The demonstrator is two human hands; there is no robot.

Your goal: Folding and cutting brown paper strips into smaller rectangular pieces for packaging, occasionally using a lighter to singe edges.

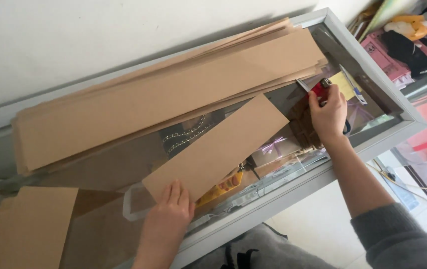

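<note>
The left hand (pixel 169 209) lies flat with its fingers spread on the near end of a single brown cardboard strip (pixel 217 147), pressing it on the glass counter (pixel 293 187), so this grip is apart and holds nothing. The right hand (pixel 328 115) has its grip clamped on a red lighter (pixel 320 88), just past the far end of that strip. Beyond both hands, along the wall, a big pile of the same cardboard strips (pixel 163 94) rests on the counter.
</note>
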